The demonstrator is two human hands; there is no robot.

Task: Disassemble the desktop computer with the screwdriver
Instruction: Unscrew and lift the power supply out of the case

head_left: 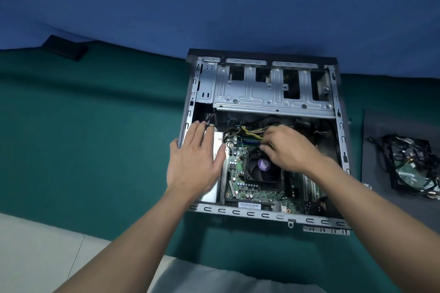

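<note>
Desktop computer (271,93) lies open, left hand (194,162) flat on it, right hand (287,148) pinching yellow cables (250,133).

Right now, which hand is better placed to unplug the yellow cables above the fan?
Right. The right hand has its fingers curled on the cables just above the fan. The left hand lies flat over the left edge of the case, away from them, and is probably better kept bracing.
</note>
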